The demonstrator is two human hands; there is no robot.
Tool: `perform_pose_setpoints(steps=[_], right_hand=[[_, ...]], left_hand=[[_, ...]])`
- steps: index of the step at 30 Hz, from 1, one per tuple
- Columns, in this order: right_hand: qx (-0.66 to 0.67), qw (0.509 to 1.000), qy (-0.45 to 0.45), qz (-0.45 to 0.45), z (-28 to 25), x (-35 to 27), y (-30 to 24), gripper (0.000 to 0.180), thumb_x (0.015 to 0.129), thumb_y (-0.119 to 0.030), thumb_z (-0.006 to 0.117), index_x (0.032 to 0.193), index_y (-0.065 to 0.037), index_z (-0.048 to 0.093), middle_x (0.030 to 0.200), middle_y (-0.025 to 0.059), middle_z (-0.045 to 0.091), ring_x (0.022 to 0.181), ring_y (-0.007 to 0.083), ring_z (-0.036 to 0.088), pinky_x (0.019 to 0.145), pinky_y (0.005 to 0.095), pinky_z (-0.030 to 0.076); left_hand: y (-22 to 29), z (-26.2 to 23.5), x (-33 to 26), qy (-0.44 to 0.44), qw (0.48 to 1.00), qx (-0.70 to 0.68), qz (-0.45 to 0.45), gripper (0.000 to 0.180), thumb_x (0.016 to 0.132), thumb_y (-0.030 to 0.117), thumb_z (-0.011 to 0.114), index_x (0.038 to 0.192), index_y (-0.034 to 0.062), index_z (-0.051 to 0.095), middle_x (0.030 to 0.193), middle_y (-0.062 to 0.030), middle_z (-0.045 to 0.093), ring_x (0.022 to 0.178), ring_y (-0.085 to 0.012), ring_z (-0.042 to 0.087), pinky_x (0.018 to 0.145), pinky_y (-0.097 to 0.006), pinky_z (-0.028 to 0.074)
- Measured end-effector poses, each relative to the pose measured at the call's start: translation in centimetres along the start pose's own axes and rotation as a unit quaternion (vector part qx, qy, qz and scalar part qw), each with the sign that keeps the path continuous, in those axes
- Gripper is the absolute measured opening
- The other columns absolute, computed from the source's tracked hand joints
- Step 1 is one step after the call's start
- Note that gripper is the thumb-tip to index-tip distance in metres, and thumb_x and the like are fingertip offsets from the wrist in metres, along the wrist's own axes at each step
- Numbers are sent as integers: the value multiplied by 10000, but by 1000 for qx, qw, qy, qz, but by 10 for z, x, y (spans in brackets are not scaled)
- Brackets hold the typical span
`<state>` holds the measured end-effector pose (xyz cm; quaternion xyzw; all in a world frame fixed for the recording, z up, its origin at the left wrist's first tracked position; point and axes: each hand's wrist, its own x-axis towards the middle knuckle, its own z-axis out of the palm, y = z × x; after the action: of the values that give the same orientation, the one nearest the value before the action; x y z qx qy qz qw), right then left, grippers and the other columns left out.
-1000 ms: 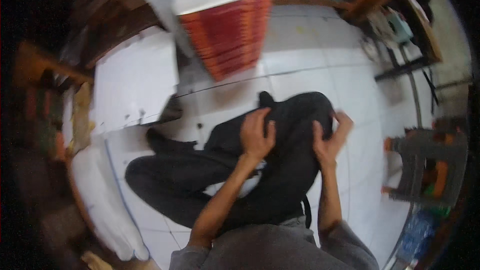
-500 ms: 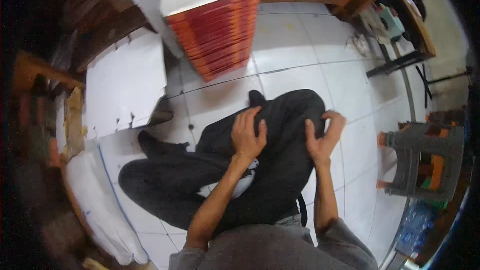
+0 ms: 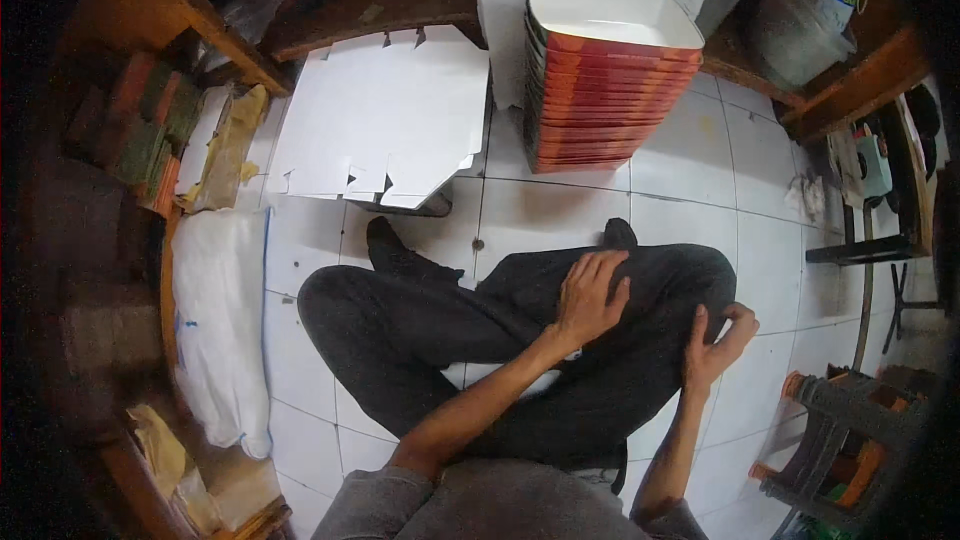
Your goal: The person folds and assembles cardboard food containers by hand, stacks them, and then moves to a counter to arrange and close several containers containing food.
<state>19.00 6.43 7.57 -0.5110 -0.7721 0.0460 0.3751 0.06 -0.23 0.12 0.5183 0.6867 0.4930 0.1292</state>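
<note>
the person is sitting cross-legged on the white tile floor, and both hands are resting on the dark trousers. the trousers are lying right under the hands, with the folded legs stretching mostly side to side across the picture. the left hand is lying flat and open on the top leg, fingers spread, holding nothing. the right hand is curling around the knee edge on the right side, fingers bent against the cloth, but i cannot tell if it is pinching it. the left hand is sitting nearer the middle of the legs and the right one is staying at the outer end.

in front of the knees, well apart, a stack of red boxes is standing, and flat white cardboard sheets are lying beside it. a white bag is lying on the left, and a grey stool is standing on the right.
</note>
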Motion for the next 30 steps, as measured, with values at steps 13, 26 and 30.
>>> perform_pose_setpoints(steps=[13, 26, 30], right_hand=[[-84, 993, 57, -57, 1, -5, -4, 332, 875, -220, 749, 1046, 11, 584, 963, 162, 584, 910, 332, 534, 878, 429, 430], [291, 878, -378, 44, 255, 109, -263, 519, 977, -445, 611, 1090, 61, 631, 881, 127, 668, 815, 204, 613, 752, 323, 490], [289, 912, -283, 73, 302, 88, -247, 636, 918, -494, 666, 1134, 102, 620, 1029, 223, 686, 974, 318, 658, 883, 371, 492]], left_hand=[[-5, -32, -9, -63, 989, -137, -10, 306, 914, 141, 657, 1200, 38, 626, 1149, -166, 644, 1077, -355, 618, 921, -437, 505], [-226, -440, 118, 245, 894, 246, -284, 609, 884, 369, 660, 1334, -26, 551, 1256, -267, 636, 1194, -398, 604, 1000, -437, 475], [-222, -406, 125, 233, 885, 190, -356, 618, 890, 409, 650, 1330, -19, 571, 1254, -264, 642, 1198, -395, 606, 1020, -457, 466]])
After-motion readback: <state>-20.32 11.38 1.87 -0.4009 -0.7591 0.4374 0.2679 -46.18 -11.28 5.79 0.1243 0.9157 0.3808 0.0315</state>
